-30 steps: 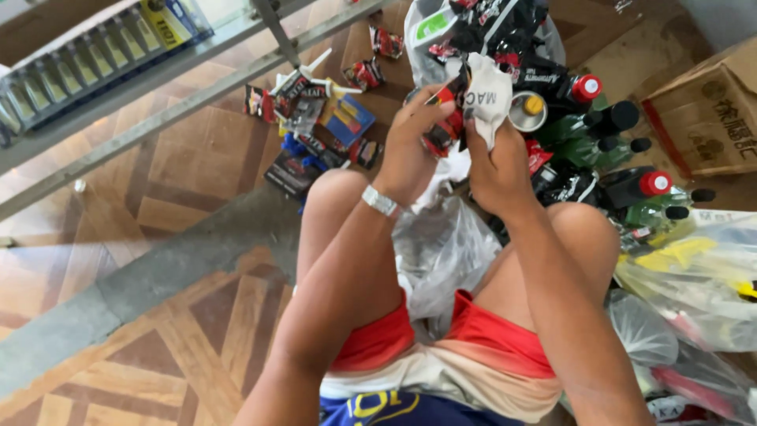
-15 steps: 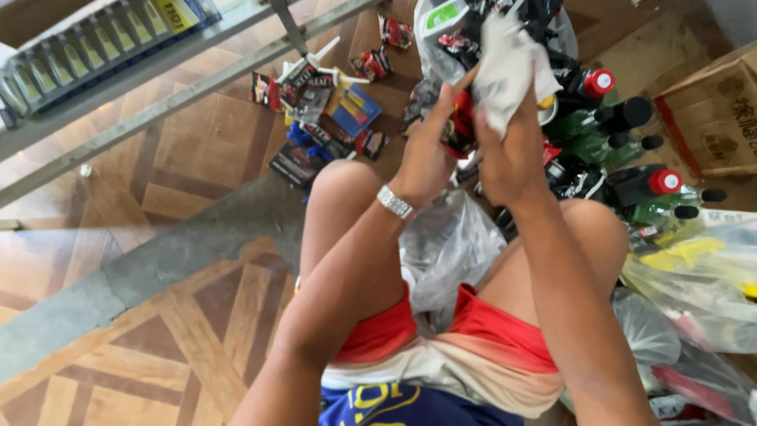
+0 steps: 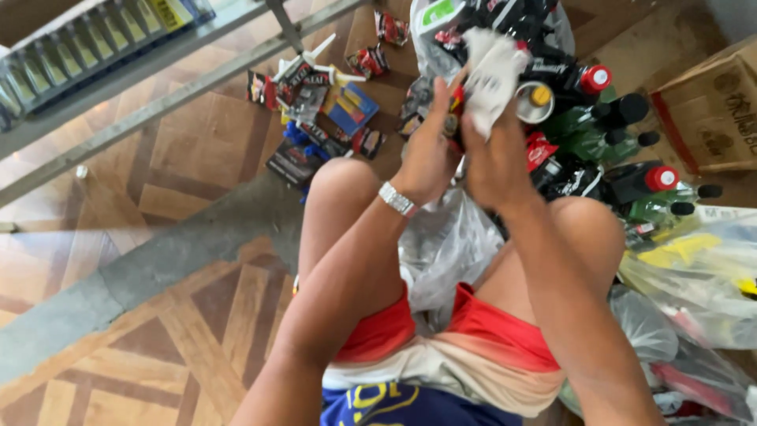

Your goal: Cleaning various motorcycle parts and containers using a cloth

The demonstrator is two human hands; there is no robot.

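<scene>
Wooden parquet floor (image 3: 102, 237), patterned in brown and tan, with a grey stone strip running across it; person seated, bare knees raised, red and cream shorts.

Item 1. Left hand (image 3: 426, 154), silver wristwatch (image 3: 397, 199) on the wrist: clenched around a small red and dark container (image 3: 454, 110), held up in front of the knees. The container is mostly hidden by the fingers, so its exact kind cannot be told.

Item 2. Right hand (image 3: 493, 158): grasping a crumpled white cloth (image 3: 493, 71), pressed against the top and side of the container. Cloth and container are touching.

Item 3. Cluster of dark bottles with red and black caps (image 3: 607, 134), standing and lying just beyond the hands, several green-bodied.

Item 4. Clear plastic bags (image 3: 449, 252), crumpled between the legs and heaped at right, one showing yellow contents.

Item 5. Brown cardboard box (image 3: 710, 110), open, at far right.

Item 6. Small red, black and blue packets (image 3: 323, 118), scattered on the floor to the left of the knee.

Item 7. Grey metal shelf frame (image 3: 158, 87), upper left, carrying a row of dark bottles.

Status, as judged: wiping of the one held container is under way; many bottles lie nearby, and whether any are already wiped cannot be told.
</scene>
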